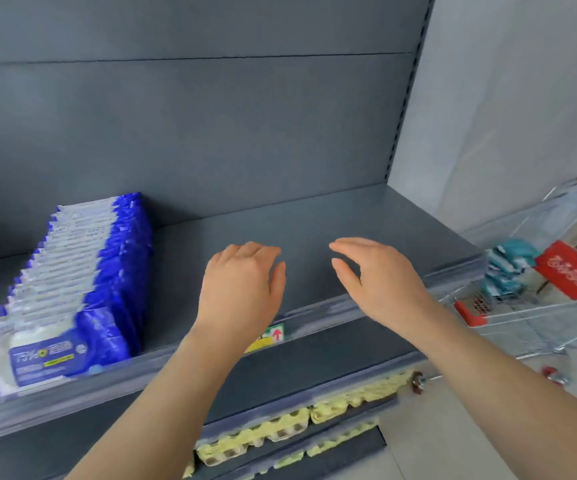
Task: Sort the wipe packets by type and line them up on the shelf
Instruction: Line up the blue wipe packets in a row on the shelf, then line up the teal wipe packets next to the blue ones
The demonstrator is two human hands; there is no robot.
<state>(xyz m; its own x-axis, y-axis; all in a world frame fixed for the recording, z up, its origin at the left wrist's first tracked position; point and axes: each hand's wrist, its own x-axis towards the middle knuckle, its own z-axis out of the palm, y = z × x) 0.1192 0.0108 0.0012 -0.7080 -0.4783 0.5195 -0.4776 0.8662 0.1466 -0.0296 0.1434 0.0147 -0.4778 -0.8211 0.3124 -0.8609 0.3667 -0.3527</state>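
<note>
Hovering palm-down over the middle of the shelf [332, 220], your left hand [242, 289] and right hand [384, 285] sit side by side with a strip of grey shelf between them. The left fingers [262, 251] are gently bent and close together. The right fingers [349, 244] are more spread, with the thumb held apart. Both hands are loose and grasp nothing, and you cannot tell whether any fingertip touches the surface. The row of blue-and-white wipe packets [72, 289] stands on edge at the left of the frame, running from the back panel [245, 126] to the shelf's front rail [342, 311], well apart from your left hand. At the right edge of the frame stands a wire shopping cart [539, 317] with red trim, holding a stack of teal packs [508, 268] too blurred to read. From the packet row rightwards to the shelf's end upright, the grey surface lies open. Your wrists cross the front rail beside a small yellow-and-green price label [271, 336]. Lower down, yellow egg trays [280, 427] fill the shelves beneath.
</note>
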